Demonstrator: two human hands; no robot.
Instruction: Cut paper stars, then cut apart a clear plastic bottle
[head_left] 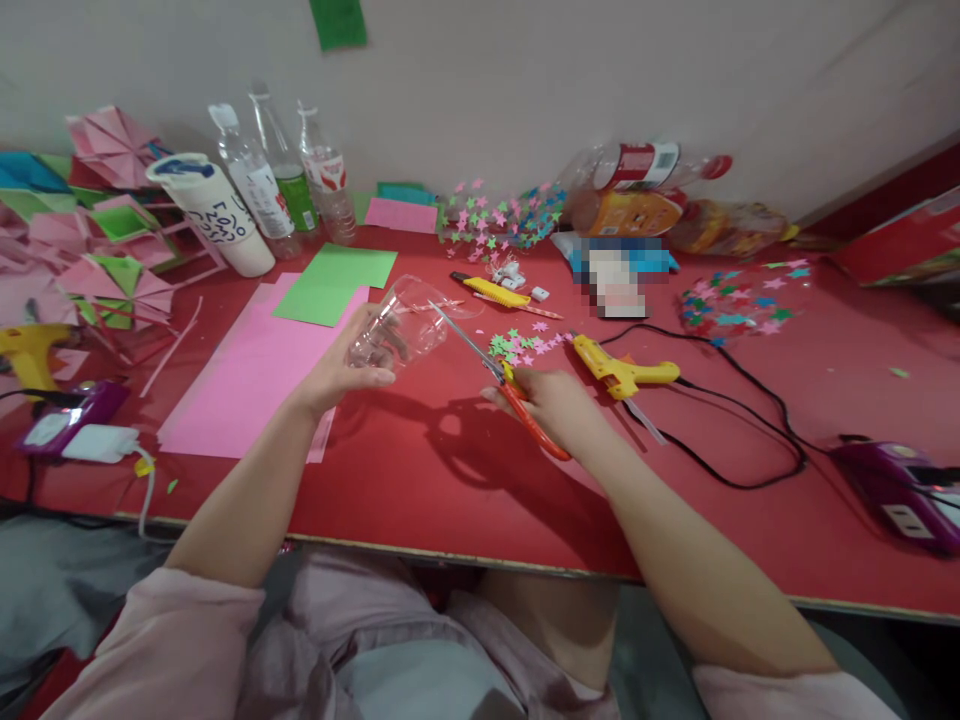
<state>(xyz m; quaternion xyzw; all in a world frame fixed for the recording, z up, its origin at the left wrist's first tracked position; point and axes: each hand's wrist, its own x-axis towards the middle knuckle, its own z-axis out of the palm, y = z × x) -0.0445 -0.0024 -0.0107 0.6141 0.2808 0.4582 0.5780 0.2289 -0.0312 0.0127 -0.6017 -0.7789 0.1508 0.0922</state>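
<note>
My left hand is closed around a clear piece of a cut plastic bottle, lifted above the red table. In my right hand are orange-handled scissors, with the blades pointing up and left. The blade tips reach the right side of the bottle piece; whether they touch the plastic I cannot tell. Beyond my right hand lies a small pile of green and pink paper stars. A yellow box cutter rests behind the stars. Pink paper sheets and a green sheet lie by my left arm.
A yellow glue gun with a looping black cord sits right of my right hand. Purple power strips stand at both sides. Plastic bottles and a white cup line the wall. Star-covered clear plastic pieces lie farther back.
</note>
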